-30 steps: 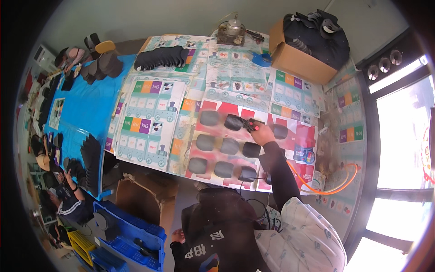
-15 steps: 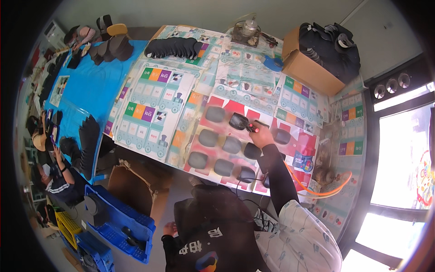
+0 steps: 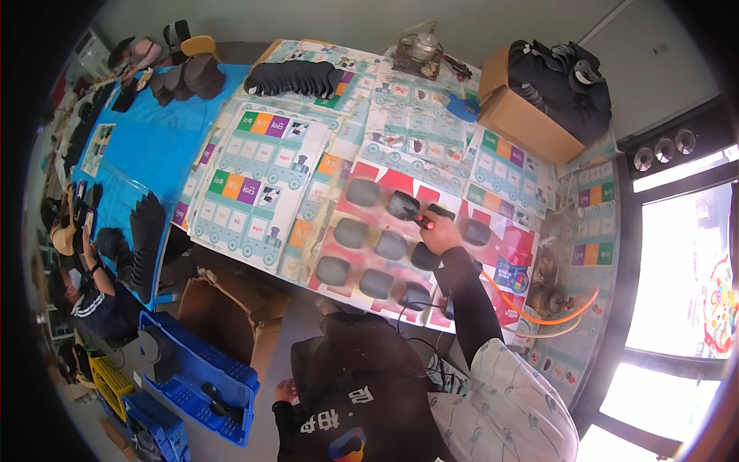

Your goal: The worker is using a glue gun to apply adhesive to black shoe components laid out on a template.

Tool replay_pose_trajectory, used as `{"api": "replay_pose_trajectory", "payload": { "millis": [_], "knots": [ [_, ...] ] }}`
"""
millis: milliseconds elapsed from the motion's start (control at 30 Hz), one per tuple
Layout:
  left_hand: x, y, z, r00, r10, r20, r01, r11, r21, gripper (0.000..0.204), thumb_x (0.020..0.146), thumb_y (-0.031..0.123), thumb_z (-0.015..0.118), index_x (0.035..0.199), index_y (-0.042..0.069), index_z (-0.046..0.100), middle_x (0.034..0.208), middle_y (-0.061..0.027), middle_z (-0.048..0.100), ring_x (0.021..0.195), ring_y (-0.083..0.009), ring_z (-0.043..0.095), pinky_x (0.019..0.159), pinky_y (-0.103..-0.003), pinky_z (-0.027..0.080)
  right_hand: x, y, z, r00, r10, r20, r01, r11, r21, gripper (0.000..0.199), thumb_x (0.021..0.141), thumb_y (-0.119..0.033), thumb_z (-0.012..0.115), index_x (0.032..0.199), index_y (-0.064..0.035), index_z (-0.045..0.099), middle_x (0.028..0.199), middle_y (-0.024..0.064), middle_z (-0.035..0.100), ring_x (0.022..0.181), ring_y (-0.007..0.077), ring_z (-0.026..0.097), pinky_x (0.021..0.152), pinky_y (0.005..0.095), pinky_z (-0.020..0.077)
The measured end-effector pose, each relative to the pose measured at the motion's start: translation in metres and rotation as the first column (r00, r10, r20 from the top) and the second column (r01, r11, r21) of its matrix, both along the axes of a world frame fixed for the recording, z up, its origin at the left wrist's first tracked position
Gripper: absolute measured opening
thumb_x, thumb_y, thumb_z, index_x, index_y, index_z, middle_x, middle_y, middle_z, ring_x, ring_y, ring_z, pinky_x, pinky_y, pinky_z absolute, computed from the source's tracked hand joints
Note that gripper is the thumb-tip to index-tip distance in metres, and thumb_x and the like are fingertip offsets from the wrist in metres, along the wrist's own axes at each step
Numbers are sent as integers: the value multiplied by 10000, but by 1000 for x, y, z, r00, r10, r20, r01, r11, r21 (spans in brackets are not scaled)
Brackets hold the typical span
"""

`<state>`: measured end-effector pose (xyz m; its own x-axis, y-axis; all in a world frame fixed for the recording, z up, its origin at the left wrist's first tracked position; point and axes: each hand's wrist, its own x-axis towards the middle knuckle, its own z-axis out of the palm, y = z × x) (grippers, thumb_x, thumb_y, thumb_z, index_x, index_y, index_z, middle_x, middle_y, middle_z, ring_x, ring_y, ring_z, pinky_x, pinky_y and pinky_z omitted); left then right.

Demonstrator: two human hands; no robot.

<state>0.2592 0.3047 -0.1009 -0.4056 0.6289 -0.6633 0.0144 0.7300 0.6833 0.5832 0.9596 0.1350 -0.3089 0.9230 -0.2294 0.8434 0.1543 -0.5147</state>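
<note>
My right hand is closed around a small black tool with red ends, which looks like a spray gun. It is held over red printed sheets, close beside a dark, glossy pad. Several rounded black pads lie in rows on these sheets, among them a greyish pad in the middle and another pad right of my hand. Hazy grey patches surround the pads. Low at my side, away from the table, hangs my left hand; its fingers are too indistinct to read.
An orange hose curves off the table's right side. At the back are a cardboard box of black pieces, a metal pot and a row of black pads. A blue crate stands lower left; a co-worker is beyond it.
The view has shifted slightly. My right hand keeps its grip beside the same pad, with the tool turned a little. The co-worker at the left has moved an arm.
</note>
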Motion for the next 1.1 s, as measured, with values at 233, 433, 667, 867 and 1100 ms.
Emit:
{"api": "replay_pose_trajectory", "payload": {
  "millis": [233,433,667,867,1100],
  "knots": [
    [-2,6,4,995,77,64,-77,997,-11,233,989,239,572,1073,27,621,833,-137,673,668,-247,638,558,-374,535,-5,0,6,996,86,36,-87,996,14,258,829,-166,577,1058,-109,681,903,250,690,901,456,659,805,568,512],
    [-6,8,5,998,49,34,-49,999,3,223,988,228,572,1075,30,623,841,-138,677,680,-249,649,565,-375,543,11,1,-5,997,53,-48,-51,998,40,325,827,-201,598,1138,-150,677,959,243,691,941,467,646,813,545,518],
    [-9,14,7,960,229,161,-217,972,-87,200,977,214,576,1053,35,624,810,-118,674,652,-229,649,557,-354,540,21,-1,-10,998,-19,-53,23,997,78,274,829,-200,594,1083,-136,674,912,238,686,909,473,642,781,559,509],
    [-9,16,13,968,197,158,-187,979,-76,198,965,209,586,1052,35,624,807,-125,674,646,-229,647,554,-351,536,25,1,-17,999,18,49,-21,998,60,237,834,-196,587,1046,-133,670,912,241,682,891,472,642,764,558,508],
    [-9,19,21,997,62,36,-62,998,-3,225,954,224,600,1055,25,632,827,-163,696,647,-245,650,555,-366,538,26,-1,-7,996,0,87,-3,999,40,250,823,-188,589,1054,-132,666,906,235,686,895,467,648,774,562,509]
  ]
}}
